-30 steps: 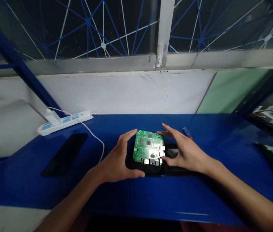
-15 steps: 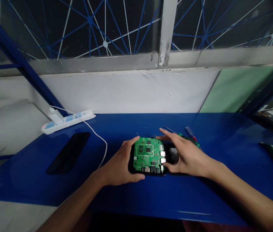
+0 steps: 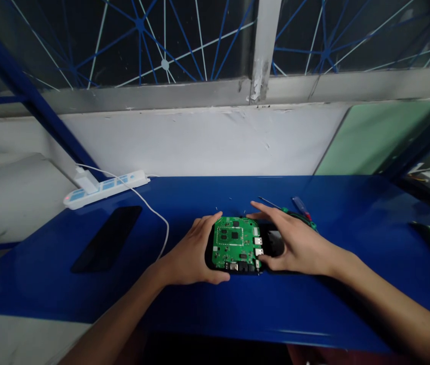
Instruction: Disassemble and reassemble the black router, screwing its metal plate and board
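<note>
A green circuit board (image 3: pixel 232 249) with silver ports on its right side and front edge sits in a shallow black case (image 3: pixel 209 252). My left hand (image 3: pixel 189 253) grips the left side of the case, thumb at the front corner and fingertips at the back corner. On the right, my right hand (image 3: pixel 295 246) spans the board's edge, with its thumb by the metal USB ports and fingers at the back corner. Another black casing part (image 3: pixel 272 242) lies beneath and beside my right hand, partly hidden by it.
A screwdriver with a clear blue handle (image 3: pixel 300 207) and a green-handled tool (image 3: pixel 285 210) lie behind my right hand. Several small screws are scattered behind the board. At left are a black phone (image 3: pixel 106 239), a white power strip (image 3: pixel 108 187) and a white cable (image 3: pixel 157 215).
The whole view has shifted slightly. Both hands keep nearly the same hold on the board and case, with only a very small shift.
</note>
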The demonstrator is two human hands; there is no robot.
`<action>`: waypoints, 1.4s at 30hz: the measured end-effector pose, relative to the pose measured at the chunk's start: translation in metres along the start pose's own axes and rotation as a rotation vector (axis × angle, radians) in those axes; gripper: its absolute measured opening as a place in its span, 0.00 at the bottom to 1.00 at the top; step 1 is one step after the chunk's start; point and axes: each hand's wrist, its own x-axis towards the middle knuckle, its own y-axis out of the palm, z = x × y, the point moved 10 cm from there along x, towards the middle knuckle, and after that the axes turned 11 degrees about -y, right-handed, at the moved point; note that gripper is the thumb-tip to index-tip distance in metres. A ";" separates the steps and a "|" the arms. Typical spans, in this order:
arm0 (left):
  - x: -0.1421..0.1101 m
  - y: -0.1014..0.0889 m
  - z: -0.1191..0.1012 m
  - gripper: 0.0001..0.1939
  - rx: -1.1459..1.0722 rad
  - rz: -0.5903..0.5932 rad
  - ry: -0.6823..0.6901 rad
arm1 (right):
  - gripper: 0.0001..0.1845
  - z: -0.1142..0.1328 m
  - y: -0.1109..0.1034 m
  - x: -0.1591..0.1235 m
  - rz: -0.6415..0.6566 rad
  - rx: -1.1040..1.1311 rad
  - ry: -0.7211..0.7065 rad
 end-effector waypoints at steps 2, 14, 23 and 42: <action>0.000 -0.001 -0.001 0.67 -0.005 -0.016 0.014 | 0.54 -0.001 0.001 -0.001 0.010 0.007 0.014; 0.004 -0.002 0.003 0.59 -0.076 0.063 -0.109 | 0.52 -0.005 0.013 -0.002 0.122 0.043 0.070; 0.004 -0.001 0.002 0.50 -0.069 0.072 -0.069 | 0.55 -0.007 0.013 -0.002 0.098 0.058 0.080; 0.005 -0.005 -0.028 0.55 0.045 0.152 -0.140 | 0.23 -0.043 -0.064 -0.022 -0.555 -0.201 0.179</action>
